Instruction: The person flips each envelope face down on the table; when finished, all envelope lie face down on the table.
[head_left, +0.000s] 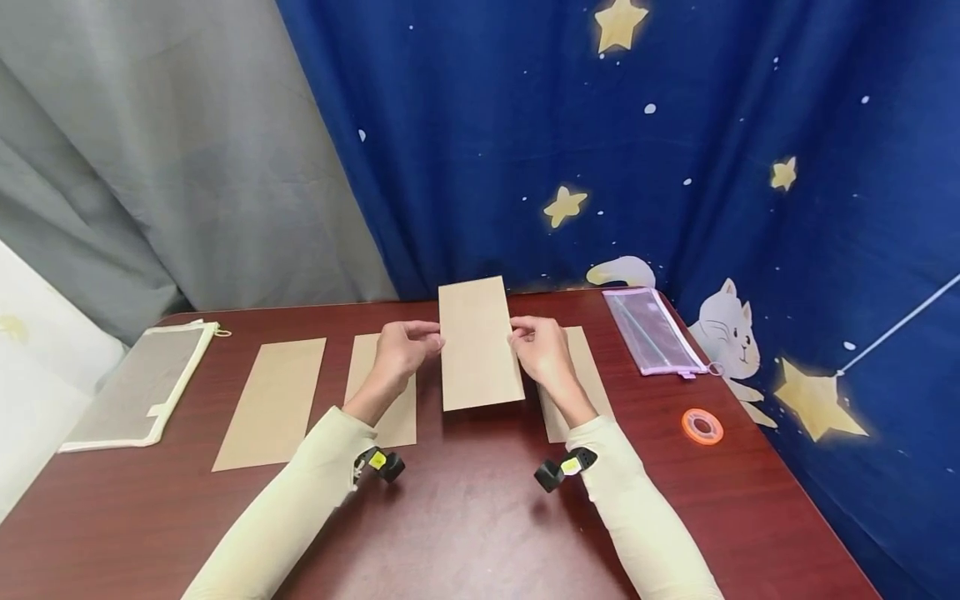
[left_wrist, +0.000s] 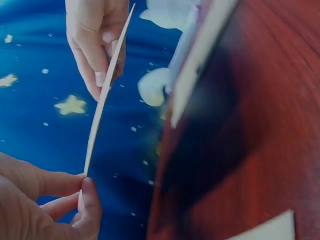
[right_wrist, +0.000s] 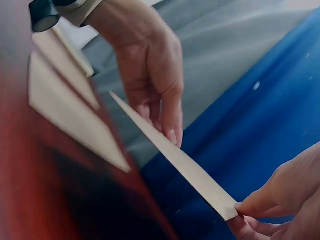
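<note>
A tan rectangular card sheet (head_left: 480, 346) is held up over the dark red table (head_left: 480, 500), its lower edge toward me and its shadow beneath. My left hand (head_left: 397, 354) pinches its left edge between thumb and fingers. On the opposite edge, my right hand (head_left: 545, 352) grips it the same way. The left wrist view catches the sheet (left_wrist: 102, 107) nearly edge-on, thin and straight. Below my hands, similar sheets lie on the table: one (head_left: 401, 421) partly hidden by the left hand, another (head_left: 592, 375) partly behind the right hand and wrist.
Farther left lies another tan sheet (head_left: 277, 400), with a white-edged zip pouch (head_left: 142, 383) beyond it. A purple-edged mesh pouch (head_left: 652, 329) is at the back right. Nearer me sits an orange ring-shaped roll (head_left: 686, 425). Curtains (head_left: 480, 150) hang behind the table's back edge.
</note>
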